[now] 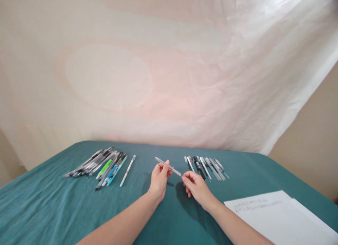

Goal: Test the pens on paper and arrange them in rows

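Note:
Above the middle of the table, a slim pale, see-through pen (pixel 174 171) slants down from left to right. My left hand (pixel 159 178) is closed around its middle, thumb on top, and the pointed end sticks out past the fingers at the upper left. At the pen's lower right end, my right hand (pixel 196 188) is closed in a pinch, fingertips at the tip of the barrel. Whether a cap is between those fingertips I cannot make out. Just beyond the right hand lies a row of several pens (pixel 207 167), black, white and clear.
To the left is a heap of several pens (pixel 97 164), with green and blue ones among them. A single white pen (pixel 127 171) lies apart beside it. White paper sheets (pixel 274 220) with writing rest at the front right on the green tablecloth (pixel 52 199). A pale cloth (pixel 171 79) hangs behind.

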Available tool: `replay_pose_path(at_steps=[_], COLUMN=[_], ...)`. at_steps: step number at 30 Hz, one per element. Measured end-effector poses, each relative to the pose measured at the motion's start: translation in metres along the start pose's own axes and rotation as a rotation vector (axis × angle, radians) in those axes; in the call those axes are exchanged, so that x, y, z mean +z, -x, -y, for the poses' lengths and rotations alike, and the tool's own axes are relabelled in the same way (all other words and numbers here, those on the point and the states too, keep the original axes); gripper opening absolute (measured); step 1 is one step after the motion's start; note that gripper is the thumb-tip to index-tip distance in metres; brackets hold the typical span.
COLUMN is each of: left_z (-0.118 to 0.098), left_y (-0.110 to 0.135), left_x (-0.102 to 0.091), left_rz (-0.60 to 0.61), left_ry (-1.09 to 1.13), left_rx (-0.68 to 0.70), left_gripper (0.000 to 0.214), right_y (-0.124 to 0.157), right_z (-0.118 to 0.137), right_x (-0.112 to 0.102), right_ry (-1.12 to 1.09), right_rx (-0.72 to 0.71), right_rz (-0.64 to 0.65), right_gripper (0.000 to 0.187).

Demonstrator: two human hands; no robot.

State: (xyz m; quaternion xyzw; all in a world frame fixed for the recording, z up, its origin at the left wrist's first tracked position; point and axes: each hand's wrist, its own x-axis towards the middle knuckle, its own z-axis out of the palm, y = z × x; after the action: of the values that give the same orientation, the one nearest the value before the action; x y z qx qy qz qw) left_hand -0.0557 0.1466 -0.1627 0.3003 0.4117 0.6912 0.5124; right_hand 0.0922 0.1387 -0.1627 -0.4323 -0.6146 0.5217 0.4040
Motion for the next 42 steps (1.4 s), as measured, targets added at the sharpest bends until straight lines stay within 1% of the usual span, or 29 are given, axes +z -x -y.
replay_pose_path(at_steps=[4,9,13,18,22,29,36,40,42], left_z=[-0.003,-0.003,-0.004,-0.004,-0.004,-0.006,-0.009,-0.011,-0.011], left_y=[-0.002,-0.001,0.001,0.003,0.002,-0.001,-0.002,-0.003,-0.003], left_x=[0.000,0.001,0.002,0.003,0.002,0.001,0.001,0.000,0.000], left_rz=[-0.023,0.004,0.030,0.037,0.042,-0.015,-0.066,-0.120,-0.113], left_ry=[0.020,0.000,-0.012,-0.023,-0.024,0.049,0.058,0.069,0.060], left_rx=[-0.003,-0.013,-0.010,-0.010,-0.006,-0.019,-0.016,-0.018,-0.026], left_gripper=[0.032,0.032,0.032,0.033,0.031,0.033,0.034,0.036,0.036], right_y=[-0.001,0.000,0.002,0.002,0.003,0.003,0.004,0.004,0.003], right_z=[-0.002,0.000,0.003,0.005,0.006,0.005,0.009,0.007,0.005], right_x=[0.000,0.000,0.000,0.000,0.000,0.000,-0.003,-0.007,-0.008], right_ry=[-0.018,-0.007,0.025,0.025,0.030,0.026,-0.006,-0.044,-0.112], right_rx=[0.021,0.023,0.018,0.046,0.035,0.029,0.067,0.077,0.107], right_rz=[-0.002,0.041,0.055,0.045,0.046,0.055,0.129,0.079,0.054], right_gripper=[0.027,0.033,0.032,0.033,0.031,0.030,0.038,0.035,0.030])
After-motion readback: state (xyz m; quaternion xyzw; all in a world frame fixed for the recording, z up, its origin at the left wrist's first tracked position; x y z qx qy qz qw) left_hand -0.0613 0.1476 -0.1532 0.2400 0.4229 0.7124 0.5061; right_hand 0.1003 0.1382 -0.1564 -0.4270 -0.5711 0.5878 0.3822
